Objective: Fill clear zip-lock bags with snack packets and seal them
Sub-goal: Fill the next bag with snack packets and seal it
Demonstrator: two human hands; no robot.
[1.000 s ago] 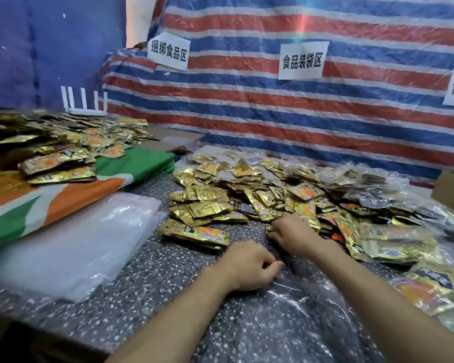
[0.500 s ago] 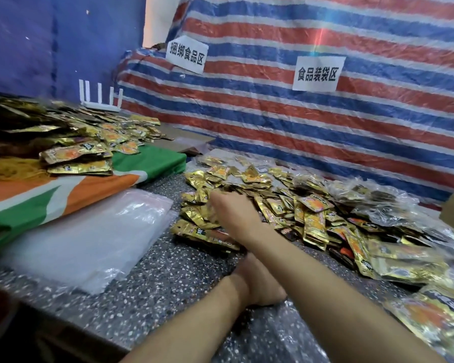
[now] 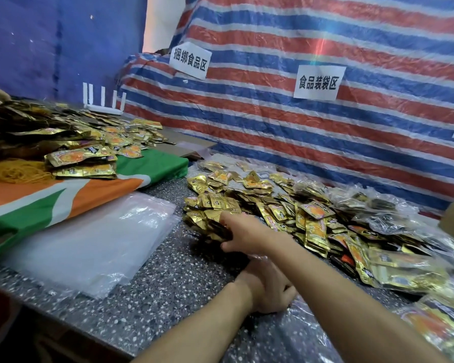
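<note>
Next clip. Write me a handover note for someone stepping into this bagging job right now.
Left hand grips the clear bag near its mouth, on the speckled counter.
Right hand grips a handful of gold packets at the near edge of the loose pile.
Empty bags lie stacked to the left, and filled bags lie to the right.
Done: several bags filled.
Left: this bag looks empty. Load the handful, probably more, then seal and repeat.
</note>
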